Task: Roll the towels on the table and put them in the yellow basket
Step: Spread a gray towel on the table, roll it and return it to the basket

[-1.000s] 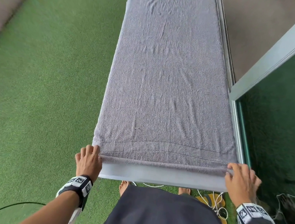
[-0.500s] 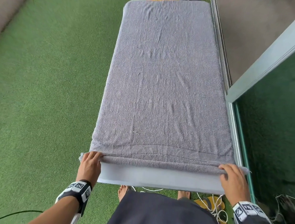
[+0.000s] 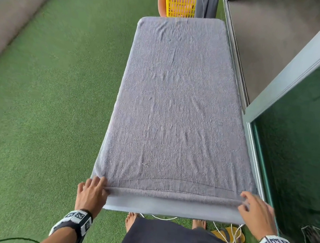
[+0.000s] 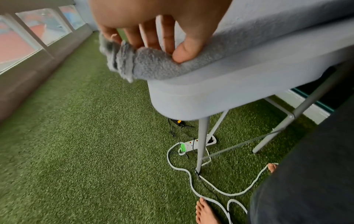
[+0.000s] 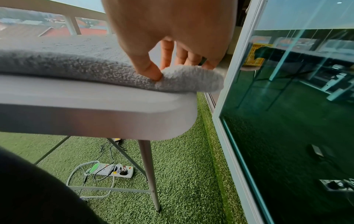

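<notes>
**First turn of the roll started at the near hem**

Grey towel spread flat along the worktop, reaching away from both hands towards the yellow basket well beyond the far end. Near hem now turned over into a thin roll between the two hands, where a second ago it lay only as a flat edge under the fingertips. Left hand pinching its end of the roll, thumb under and fingers over, with a loose tuft of towel bunched just outside the fingers. Right hand gripping the opposite end likewise, thumb tucked into the fold, fingers curled over the top, slightly blurred. A bare strip of worktop showing on the near side of the hands.

Judgement: rolling only just begun, almost the whole length ahead of the hands still flat; roll looking even across the width so far, though the bunched left corner may make that end fatter. Nothing ready for the basket yet
</notes>
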